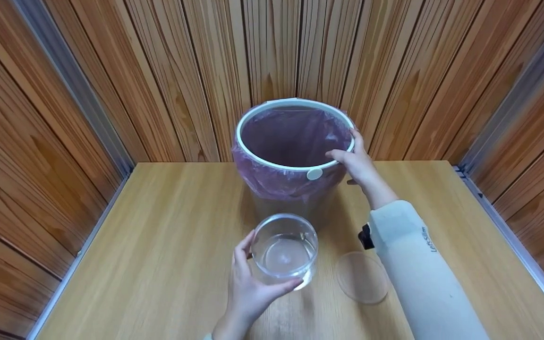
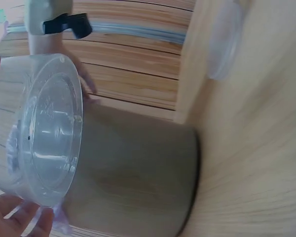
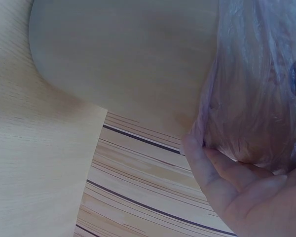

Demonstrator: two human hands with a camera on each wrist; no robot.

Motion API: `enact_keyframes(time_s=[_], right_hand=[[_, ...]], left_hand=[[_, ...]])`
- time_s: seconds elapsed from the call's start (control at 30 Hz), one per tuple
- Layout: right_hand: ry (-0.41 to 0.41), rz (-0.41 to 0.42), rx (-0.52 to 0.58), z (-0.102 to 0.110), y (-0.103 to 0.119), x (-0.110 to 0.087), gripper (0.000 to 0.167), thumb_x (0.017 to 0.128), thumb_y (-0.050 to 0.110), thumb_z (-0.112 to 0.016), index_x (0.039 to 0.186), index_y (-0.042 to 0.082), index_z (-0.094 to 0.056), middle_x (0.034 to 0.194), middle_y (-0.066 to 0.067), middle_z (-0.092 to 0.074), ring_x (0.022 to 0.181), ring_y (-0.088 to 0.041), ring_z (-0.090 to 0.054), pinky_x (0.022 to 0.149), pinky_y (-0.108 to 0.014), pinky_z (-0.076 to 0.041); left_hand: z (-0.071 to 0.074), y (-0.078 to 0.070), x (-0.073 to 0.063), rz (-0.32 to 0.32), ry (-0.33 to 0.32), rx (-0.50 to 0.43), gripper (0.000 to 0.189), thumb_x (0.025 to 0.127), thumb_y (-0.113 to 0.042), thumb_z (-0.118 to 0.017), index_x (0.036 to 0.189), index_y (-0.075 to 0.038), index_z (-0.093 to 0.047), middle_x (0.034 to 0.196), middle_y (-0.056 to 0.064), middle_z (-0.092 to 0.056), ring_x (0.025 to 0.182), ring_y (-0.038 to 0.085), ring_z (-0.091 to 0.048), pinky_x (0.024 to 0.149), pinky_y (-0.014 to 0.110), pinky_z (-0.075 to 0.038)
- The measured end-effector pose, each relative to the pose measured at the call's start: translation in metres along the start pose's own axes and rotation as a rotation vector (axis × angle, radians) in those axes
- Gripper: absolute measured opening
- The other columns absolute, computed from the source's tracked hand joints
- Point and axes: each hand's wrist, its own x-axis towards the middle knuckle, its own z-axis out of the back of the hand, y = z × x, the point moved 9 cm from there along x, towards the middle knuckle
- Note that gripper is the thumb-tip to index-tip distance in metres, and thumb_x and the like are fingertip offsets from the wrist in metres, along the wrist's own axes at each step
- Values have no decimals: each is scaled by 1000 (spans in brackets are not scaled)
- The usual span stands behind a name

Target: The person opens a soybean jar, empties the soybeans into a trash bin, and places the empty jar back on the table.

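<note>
My left hand (image 1: 251, 293) grips a round clear plastic container (image 1: 285, 255) by its side, thumb at the front and fingers round the left. It is held in front of the bin, and its base (image 2: 52, 131) shows in the left wrist view. Behind it stands a trash bin (image 2: 133, 173) with a pale rim (image 1: 272, 164), lined with a thin purple plastic bag (image 1: 276, 184) folded over the edge. My right hand (image 1: 361, 165) holds the rim at the right, thumb inside and fingers outside. In the right wrist view its fingers (image 3: 212, 185) lie against the bag.
A clear round lid (image 1: 361, 277) lies flat on the wooden table (image 1: 168, 245), right of the container and beside my right sleeve (image 1: 423, 264). Wood-plank walls (image 1: 206, 71) close off the back and both sides, with metal strips along the corners.
</note>
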Motion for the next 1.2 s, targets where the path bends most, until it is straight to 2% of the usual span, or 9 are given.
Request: enact_keyframes(time_s=[0.17, 0.3, 0.5, 0.8, 1.03, 1.2], right_hand=[[4, -11, 2, 0, -1, -1, 96, 90, 33, -60, 159, 28, 7, 165, -19, -4, 147, -46, -18, 107, -67, -33], [6, -10, 7, 0, -1, -1, 96, 91, 32, -60, 159, 27, 7, 166, -19, -3, 147, -46, -17, 108, -67, -32], [-5, -6, -8, 1, -1, 0, 98, 89, 34, -61, 159, 30, 7, 165, -20, -6, 145, -48, -22, 104, -67, -36], [-9, -3, -11, 2, -2, 0, 97, 89, 35, -61, 159, 29, 6, 165, -20, -7, 145, -47, -21, 105, -66, -36], [-9, -1, 1, 1, -1, 1, 97, 89, 34, -62, 159, 30, 5, 165, -20, -6, 146, -46, -21, 105, -67, -35], [-14, 3, -1, 2, 0, 0, 98, 88, 34, -62, 159, 30, 6, 165, -20, -6, 146, -46, -20, 105, -67, -36]], left_hand=[[-6, 15, -12, 49, 1, 1, 113, 48, -46, -97, 140, -9, -42, 132, 12, -56, 109, 20, -53, 90, 35, -46], [-11, 28, -20, 110, 6, 1, 114, 47, -45, -97, 140, -8, -42, 132, 13, -56, 113, 23, -53, 93, 40, -46], [-20, 52, -29, 228, 45, -37, 118, 45, -44, -98, 141, -7, -40, 136, 15, -55, 116, 29, -53, 96, 47, -44], [-31, 76, -38, 349, 93, -75, 117, 47, -32, -99, 142, -6, -35, 143, 18, -48, 118, 35, -52, 99, 50, -43], [-33, 85, -41, 353, 89, -6, 119, 45, -37, -99, 142, -4, -38, 143, 20, -52, 123, 41, -55, 103, 55, -44], [-37, 91, -43, 362, 114, 12, 121, 46, -38, -98, 144, -4, -36, 147, 23, -48, 130, 43, -51, 108, 54, -42]])
